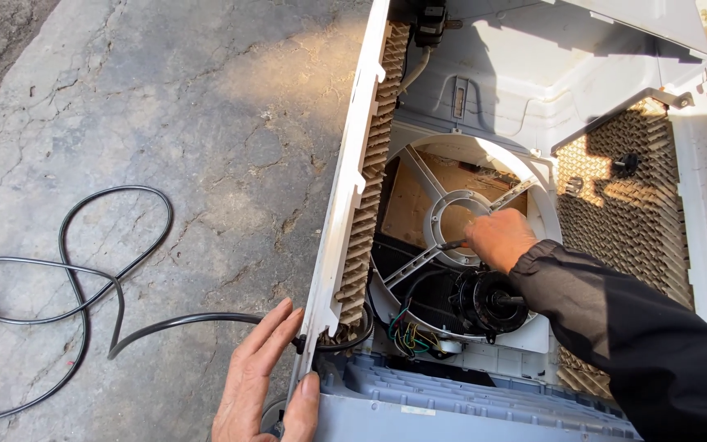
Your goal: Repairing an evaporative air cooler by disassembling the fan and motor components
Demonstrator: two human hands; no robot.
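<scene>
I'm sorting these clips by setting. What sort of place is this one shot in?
Probably outdoors, a yard or roadside repair spot: cracked concrete ground in sunlight, a black power cord lying loose on it, and an opened air cooler resting on the ground.

We count two hands: our left hand (262, 378) and our right hand (498, 238). There is one opened white cooler housing (525, 65), and inside it we see two brown honeycomb pads, one along the left wall (367, 176) and one on the right (628, 205). We count one round mounting ring (452, 214), one black motor (484, 301), one bundle of coloured wires (409, 336), and one black power cord (83, 286) on the concrete floor (206, 106).
</scene>
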